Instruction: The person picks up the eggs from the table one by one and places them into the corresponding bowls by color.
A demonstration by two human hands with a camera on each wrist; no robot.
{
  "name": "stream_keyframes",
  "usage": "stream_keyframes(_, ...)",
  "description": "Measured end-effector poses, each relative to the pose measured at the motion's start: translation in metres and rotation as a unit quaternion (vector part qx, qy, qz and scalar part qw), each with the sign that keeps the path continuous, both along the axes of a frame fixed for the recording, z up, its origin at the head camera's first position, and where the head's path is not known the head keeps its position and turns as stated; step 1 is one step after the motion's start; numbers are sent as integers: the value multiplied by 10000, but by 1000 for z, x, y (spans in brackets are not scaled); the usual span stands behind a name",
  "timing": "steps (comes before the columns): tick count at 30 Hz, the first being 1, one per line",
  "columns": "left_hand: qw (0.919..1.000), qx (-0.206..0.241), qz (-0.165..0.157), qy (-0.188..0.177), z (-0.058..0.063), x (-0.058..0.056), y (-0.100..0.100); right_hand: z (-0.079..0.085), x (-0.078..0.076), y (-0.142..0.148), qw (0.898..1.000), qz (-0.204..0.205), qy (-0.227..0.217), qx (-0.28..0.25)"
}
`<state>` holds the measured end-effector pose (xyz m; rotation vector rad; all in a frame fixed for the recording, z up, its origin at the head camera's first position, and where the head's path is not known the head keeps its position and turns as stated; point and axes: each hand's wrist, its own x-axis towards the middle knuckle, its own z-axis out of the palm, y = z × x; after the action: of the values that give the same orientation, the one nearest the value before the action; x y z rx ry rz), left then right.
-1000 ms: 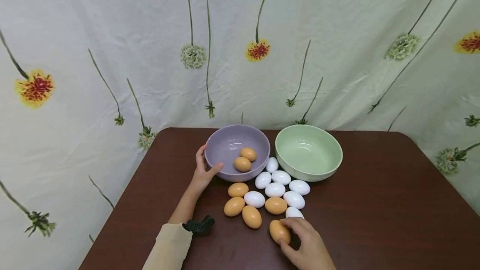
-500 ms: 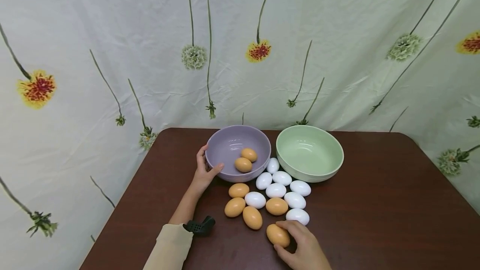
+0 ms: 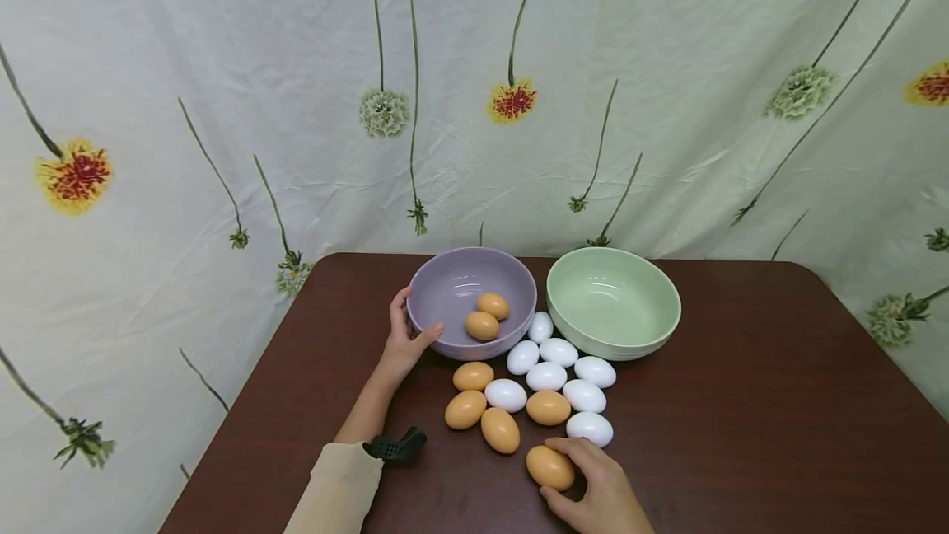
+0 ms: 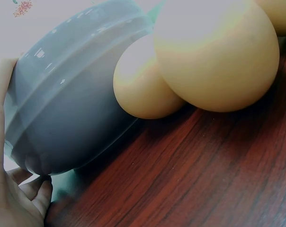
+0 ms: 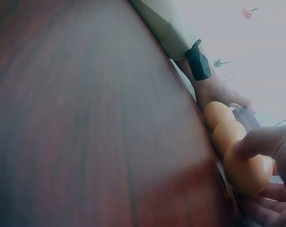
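At the left side of the purple bowl, my left hand holds its wall, thumb at the rim and fingers round the outside. Two brown eggs lie inside that bowl. My right hand pinches a brown egg between thumb and fingers, low over the near part of the table. In the right wrist view the thumb lies over this egg, with fingers on its far side. Several more brown eggs and several white eggs lie loose between the hands and the bowls.
A pale green bowl with nothing in it stands right of the purple one, near the back edge of the dark wooden table. A flower-printed cloth hangs behind the table. A black band sits at the left wrist.
My right hand has shifted slightly left and nearer with the brown egg, uncovering more of the white egg behind it. My left hand stays at the purple bowl.
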<state>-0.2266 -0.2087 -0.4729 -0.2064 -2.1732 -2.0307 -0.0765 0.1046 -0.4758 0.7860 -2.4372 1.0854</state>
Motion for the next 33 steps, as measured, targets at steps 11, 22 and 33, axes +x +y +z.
stream_keyframes(11,9999,82,-18,77,1,1,0,15,-3,-8,9989,189,-72,-420)
stream_keyframes(22,10000,21,-5,33,0,1,0,33,-16,-13,9970,312,-207,-672)
stream_keyframes(33,10000,9,5,9,2,3,0,47,-32,-18,9962,351,-347,-723)
